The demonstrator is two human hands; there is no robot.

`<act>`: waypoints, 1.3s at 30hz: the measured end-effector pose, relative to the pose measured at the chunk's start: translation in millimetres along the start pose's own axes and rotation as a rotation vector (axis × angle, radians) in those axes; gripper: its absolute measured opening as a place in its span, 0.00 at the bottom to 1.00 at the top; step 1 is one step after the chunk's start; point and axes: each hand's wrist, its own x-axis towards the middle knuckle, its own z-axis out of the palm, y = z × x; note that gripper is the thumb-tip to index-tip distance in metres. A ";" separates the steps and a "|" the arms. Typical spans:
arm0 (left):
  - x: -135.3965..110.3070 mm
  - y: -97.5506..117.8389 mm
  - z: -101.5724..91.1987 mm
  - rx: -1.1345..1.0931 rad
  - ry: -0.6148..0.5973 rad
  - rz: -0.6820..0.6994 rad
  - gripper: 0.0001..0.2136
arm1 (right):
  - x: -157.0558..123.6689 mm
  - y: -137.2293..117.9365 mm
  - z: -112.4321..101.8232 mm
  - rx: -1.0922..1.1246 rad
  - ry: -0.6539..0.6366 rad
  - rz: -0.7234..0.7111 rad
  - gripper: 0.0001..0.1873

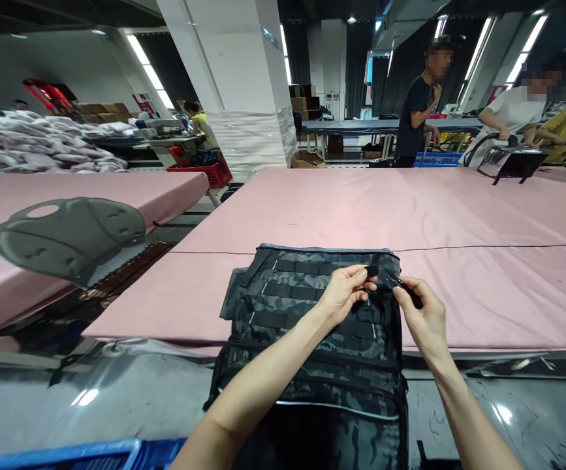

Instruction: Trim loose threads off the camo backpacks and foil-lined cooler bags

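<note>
A dark camouflage backpack (302,346) lies across the front edge of the pink-covered table, with rows of black webbing on its upper panel. My left hand (344,294) is closed, pinching a short black strap end (371,270) near the bag's far right corner. Just to the right, my right hand (424,313) is closed around small black-handled thread snips (410,295). Their narrow tips point left, toward the pinched strap; whether they touch it I cannot tell. The lower part of the bag hangs below the table edge, partly behind my left forearm.
The pink table (483,300) stretches away ahead. A grey chair (72,238) stands at left, beside another pink table. A blue crate (91,454) is at lower left. Beyond are a white pillar (234,78), several people, and a black machine (512,162) on the table's far right.
</note>
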 end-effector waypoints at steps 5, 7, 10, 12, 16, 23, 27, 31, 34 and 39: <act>-0.1 0.8 1.2 0.005 -0.034 -0.030 0.15 | 4.1 0.2 4.1 -0.026 0.018 -0.063 0.15; -0.3 1.0 1.4 -0.007 -0.039 -0.045 0.14 | 4.4 -1.9 4.8 -0.072 0.058 -0.131 0.14; -0.6 0.5 1.8 -0.029 -0.050 -0.075 0.13 | 5.3 -6.1 5.1 -0.188 0.144 -0.283 0.11; -0.7 0.0 2.1 -0.043 -0.059 -0.093 0.13 | 6.9 -8.3 5.0 -0.256 0.181 -0.379 0.10; -0.2 -0.3 3.1 -0.071 -0.060 -0.123 0.12 | 10.7 -7.3 4.1 -0.261 0.199 -0.427 0.07; 1.0 3.2 5.0 -0.093 -0.036 -0.147 0.11 | 10.6 -0.2 0.1 -0.150 0.166 -0.312 0.08; 2.1 3.8 3.6 -0.092 -0.026 -0.139 0.11 | 10.4 -5.0 -0.6 -0.311 0.181 -0.466 0.06; 3.3 3.7 1.3 -0.088 -0.029 -0.148 0.11 | 12.6 -9.7 -1.4 -0.346 0.181 -0.534 0.06; 3.6 4.1 0.5 -0.089 -0.029 -0.150 0.12 | 13.5 -10.4 -2.6 -0.345 0.189 -0.549 0.06; 2.7 4.6 1.8 -0.065 -0.037 -0.137 0.14 | 14.1 -9.2 -3.4 -0.340 0.189 -0.551 0.05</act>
